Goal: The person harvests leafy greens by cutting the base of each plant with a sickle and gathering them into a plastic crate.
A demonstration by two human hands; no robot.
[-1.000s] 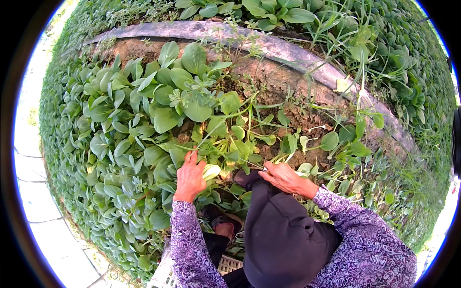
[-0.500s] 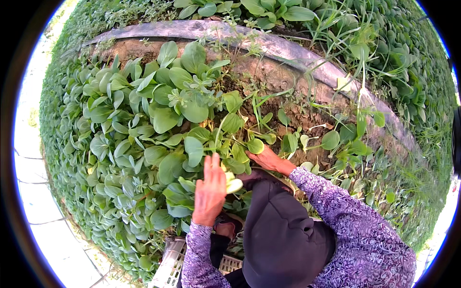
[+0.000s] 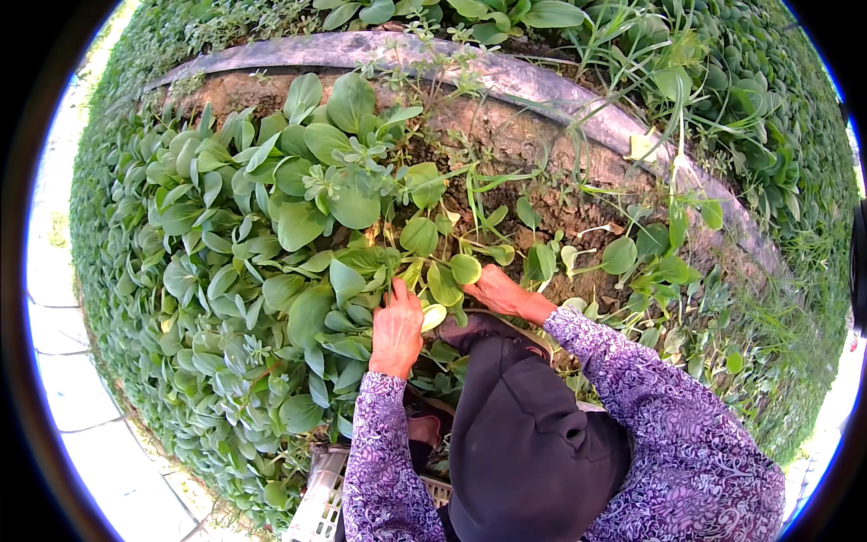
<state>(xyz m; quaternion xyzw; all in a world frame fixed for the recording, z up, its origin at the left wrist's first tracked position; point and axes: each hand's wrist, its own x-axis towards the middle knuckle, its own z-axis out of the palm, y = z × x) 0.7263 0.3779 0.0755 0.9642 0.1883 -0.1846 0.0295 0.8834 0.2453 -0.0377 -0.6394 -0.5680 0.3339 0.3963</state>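
My left hand (image 3: 397,330) is in among the leaves of a green leafy vegetable plant (image 3: 419,237), its fingers curled and their tips partly covered by foliage. On the plant's other side, my right hand (image 3: 498,294) reaches in low from the right. Its fingers are bent toward the stems, with the tips behind a small round yellow-green leaf (image 3: 465,268). What either hand grips is hidden. A pale yellowish leaf (image 3: 433,316) hangs just right of my left hand. Both arms wear purple patterned sleeves.
Dense leafy plants (image 3: 298,221) fill the bed to the left. Bare brown soil (image 3: 569,194) and sparse plants lie to the right. A greyish strip (image 3: 542,95) curves along the far side. My dark-clothed leg (image 3: 533,434) is close below; a white plastic crate (image 3: 316,506) stands at lower left.
My left hand has dropped from upright, straight fingers into a curled grasp among the leaves. The pale leaf cluster beside it has shifted lower and left. My right hand stays nearly in place.
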